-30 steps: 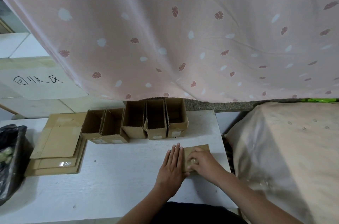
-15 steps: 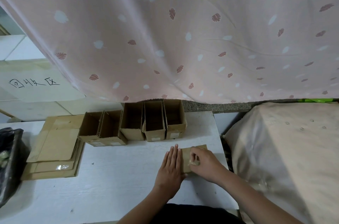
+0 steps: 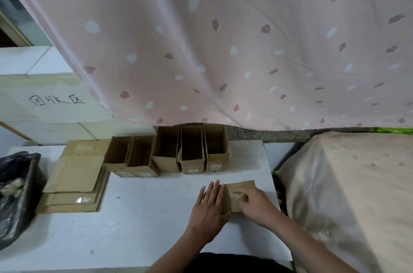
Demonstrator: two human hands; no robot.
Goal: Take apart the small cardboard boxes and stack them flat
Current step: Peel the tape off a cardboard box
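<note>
1. We see a flattened brown cardboard box [image 3: 240,192] lying on the white tabletop [image 3: 138,216], near its right edge.
2. Our left hand [image 3: 209,210] lies flat on the box's left part, fingers straight and together.
3. Our right hand [image 3: 254,204] rests on its right part, fingertips curled, pinching a small scrap of pale tape [image 3: 240,195].
4. Behind stand five open brown cardboard boxes [image 3: 169,152] in a row.
5. Left of them lies a stack of flattened cardboard sheets [image 3: 76,176].

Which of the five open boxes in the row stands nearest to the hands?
The rightmost box, at the row's right end; the other four stand farther left from the hands.
</note>
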